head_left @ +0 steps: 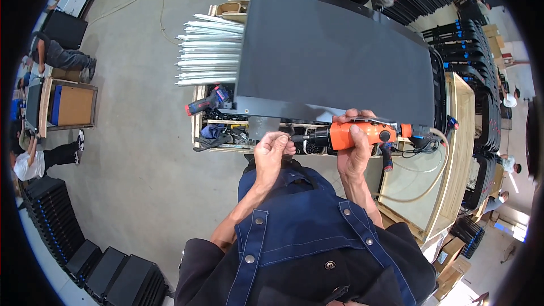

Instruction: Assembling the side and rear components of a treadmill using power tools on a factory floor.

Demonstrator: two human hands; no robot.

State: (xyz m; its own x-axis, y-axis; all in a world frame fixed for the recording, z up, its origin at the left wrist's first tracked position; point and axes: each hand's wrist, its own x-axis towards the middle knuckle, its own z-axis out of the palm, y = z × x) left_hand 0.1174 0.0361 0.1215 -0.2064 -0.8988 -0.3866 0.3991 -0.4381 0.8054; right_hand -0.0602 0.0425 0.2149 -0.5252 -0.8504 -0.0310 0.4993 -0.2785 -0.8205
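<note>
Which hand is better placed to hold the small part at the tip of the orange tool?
The left hand. Its fingers already pinch at the tip of the orange power tool, while the right hand is wrapped around the tool's body and supports it.

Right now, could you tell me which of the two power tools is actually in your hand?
The orange air-hose driver, held in the right hand at the dark panel's near edge. The red-and-black cordless drill lies untouched on the wooden rack, left of the panel.

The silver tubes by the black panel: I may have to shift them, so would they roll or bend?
The silver tubes look round and smooth, so they probably roll. They seem straight and rigid, likely metal. Lying loosely piled, they may slide apart.
</note>
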